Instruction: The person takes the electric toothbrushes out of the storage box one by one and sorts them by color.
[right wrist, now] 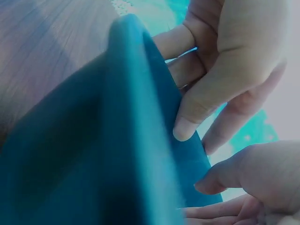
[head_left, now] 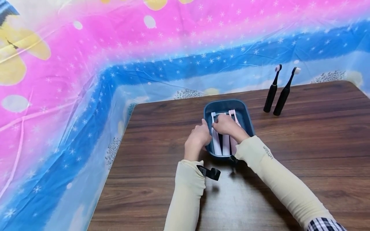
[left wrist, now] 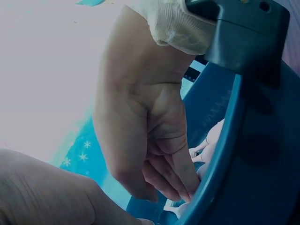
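Note:
A blue plastic box (head_left: 248, 120) stands on the table with light-coloured electric toothbrushes lying in it. One white toothbrush (head_left: 216, 145) is at the left, another white toothbrush (head_left: 226, 147) in the middle, and a pinkish one (head_left: 233, 112) at the right. My left hand (head_left: 198, 138) grips the box's left wall. Over the box, my right hand (head_left: 226, 124) reaches down near the necks of the brushes. In the right wrist view, its thumb and index fingertips (right wrist: 186, 130) are apart with nothing visible between them. In the left wrist view, other fingertips come close to a white brush head (left wrist: 176, 208).
Two black electric toothbrushes, a left one (head_left: 270, 96) and a right one (head_left: 283, 98), stand upright at the back right of the brown wooden table (head_left: 303, 144). A pink and blue patterned cloth (head_left: 173, 38) hangs behind and to the left.

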Motion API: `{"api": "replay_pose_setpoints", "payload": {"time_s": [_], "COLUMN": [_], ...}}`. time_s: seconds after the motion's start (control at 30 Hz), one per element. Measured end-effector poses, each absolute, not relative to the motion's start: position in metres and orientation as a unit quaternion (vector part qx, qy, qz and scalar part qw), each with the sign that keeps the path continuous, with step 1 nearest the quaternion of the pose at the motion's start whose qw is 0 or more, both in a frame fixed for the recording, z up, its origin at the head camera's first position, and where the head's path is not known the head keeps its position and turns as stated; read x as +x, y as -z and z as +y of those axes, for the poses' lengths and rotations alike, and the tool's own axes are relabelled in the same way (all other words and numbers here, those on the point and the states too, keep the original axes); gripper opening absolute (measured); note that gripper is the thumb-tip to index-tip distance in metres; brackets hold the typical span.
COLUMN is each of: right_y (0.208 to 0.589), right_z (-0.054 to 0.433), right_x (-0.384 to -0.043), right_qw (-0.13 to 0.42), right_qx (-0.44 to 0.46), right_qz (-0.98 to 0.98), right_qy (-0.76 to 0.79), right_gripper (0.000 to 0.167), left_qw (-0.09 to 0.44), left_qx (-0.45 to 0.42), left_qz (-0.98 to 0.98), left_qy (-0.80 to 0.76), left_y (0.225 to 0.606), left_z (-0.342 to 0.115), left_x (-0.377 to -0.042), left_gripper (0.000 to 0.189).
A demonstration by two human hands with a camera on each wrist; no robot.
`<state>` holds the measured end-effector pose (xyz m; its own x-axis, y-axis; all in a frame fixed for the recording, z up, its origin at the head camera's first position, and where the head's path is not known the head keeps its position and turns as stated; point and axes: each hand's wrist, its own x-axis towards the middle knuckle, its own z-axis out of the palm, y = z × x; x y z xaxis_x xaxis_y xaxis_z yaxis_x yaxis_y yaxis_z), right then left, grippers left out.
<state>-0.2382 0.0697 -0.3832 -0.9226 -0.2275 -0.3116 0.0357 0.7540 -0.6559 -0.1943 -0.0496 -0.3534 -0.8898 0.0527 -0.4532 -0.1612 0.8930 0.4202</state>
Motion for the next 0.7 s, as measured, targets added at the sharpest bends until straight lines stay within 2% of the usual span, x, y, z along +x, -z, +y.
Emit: {"api": "replay_pose_setpoints", "payload": {"time_s": [0.27,0.7], "right_y": [0.380,0.380], "right_z": [0.079,0.080], "right_x": [-0.239,-0.238], "right_qw": [0.210,0.205], "right_qx": [-0.022,-0.031], "right_qz": [0.898,0.897], "right_qy": [0.386,0.389], "right_gripper": [0.033,0.027], "left_qw": [0.229,0.230], "left_qx": [-0.028,-0.028], "left_qz": [0.942,0.943], "left_qy": [-0.242,-0.239], "left_y": [0.350,0.352], "left_z": [-0.051,-0.051], "left_x": [-0.190,-0.191], "left_gripper": [0.072,0.071]}}
